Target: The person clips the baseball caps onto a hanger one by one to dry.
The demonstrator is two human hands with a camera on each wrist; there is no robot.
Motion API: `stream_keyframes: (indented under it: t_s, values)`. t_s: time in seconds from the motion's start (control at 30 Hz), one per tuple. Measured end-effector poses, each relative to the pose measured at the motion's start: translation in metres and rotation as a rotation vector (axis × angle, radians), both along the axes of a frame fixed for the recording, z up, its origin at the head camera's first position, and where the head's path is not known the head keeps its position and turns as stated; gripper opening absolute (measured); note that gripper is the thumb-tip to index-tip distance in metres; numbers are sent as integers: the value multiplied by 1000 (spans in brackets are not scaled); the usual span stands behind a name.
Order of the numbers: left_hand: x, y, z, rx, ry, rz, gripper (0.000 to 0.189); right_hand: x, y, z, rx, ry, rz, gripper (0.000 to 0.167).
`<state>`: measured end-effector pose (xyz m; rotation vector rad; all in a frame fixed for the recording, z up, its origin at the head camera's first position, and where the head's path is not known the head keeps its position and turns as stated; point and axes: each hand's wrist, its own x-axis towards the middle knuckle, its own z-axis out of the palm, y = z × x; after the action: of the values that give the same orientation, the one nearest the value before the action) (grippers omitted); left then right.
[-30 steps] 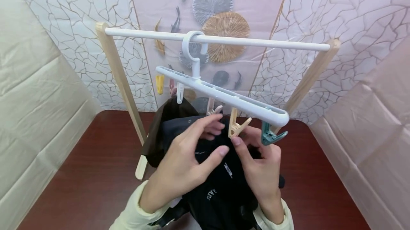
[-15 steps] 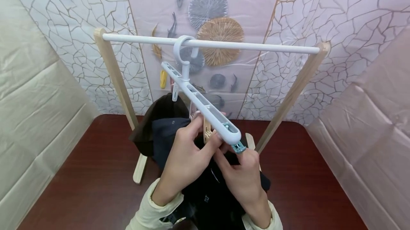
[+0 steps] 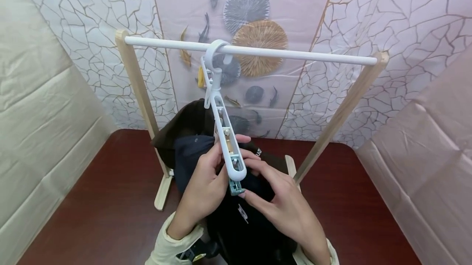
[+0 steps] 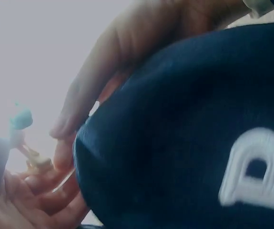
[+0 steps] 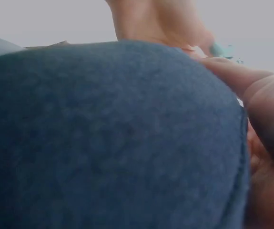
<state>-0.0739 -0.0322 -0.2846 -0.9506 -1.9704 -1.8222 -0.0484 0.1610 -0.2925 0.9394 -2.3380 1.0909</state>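
A white clip hanger [image 3: 221, 117] hangs from the rod, its near end toward me. My left hand [image 3: 204, 187] is under the hanger's left side, fingers passing beneath it; in the left wrist view the left hand [image 4: 127, 52] pinches the edge of a dark cap with a raised white letter [image 4: 165, 133]. My right hand [image 3: 284, 199] has its thumb tip against the teal clip [image 3: 236, 187] at the near end, fingers beside the hanger. A beige clip [image 4: 39, 162] shows near the fingertips. The black cap [image 3: 243, 224] below is partly covered by both hands.
The white rod [image 3: 295, 55] spans two wooden posts [image 3: 335, 121] on a dark red table [image 3: 92, 199]. Dark brown [image 3: 184, 130] and navy [image 3: 191, 150] caps hang left of the hanger. A yellow clip [image 3: 200, 77] is at its far end. Patterned cloth stands behind.
The hanger has swung so its near end points at me. The right hand has left the beige clip and come to the teal one; the left hand has moved in under the hanger.
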Motion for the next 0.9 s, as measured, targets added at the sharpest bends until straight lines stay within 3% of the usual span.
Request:
stream_keyframes:
  t_s: [0.13, 0.23, 0.37, 0.53, 0.67, 0.77, 0.9]
  values:
    - [-2, -4, -3, -8, 49, -45, 31, 2, 7, 3, 46, -26, 27, 54]
    - [-6, -5, -4, 1, 87, -82, 44, 2, 12, 6, 75, -42, 73, 54]
    - [-11, -3, -7, 14, 119, -133, 58, 4, 20, 9, 91, 0, 166, 56]
    - [-17, -2, -12, 40, 124, -193, 62, 9, 26, 12, 102, 7, 268, 57]
    - [-21, -2, -17, 67, 132, -204, 64, 12, 28, 14, 132, 2, 308, 56]
    - [-23, -2, -20, 97, 145, -238, 64, 13, 28, 14, 119, 14, 337, 56]
    - [-24, 1, -23, 142, 136, -297, 62, 13, 28, 13, 49, -45, 333, 61]
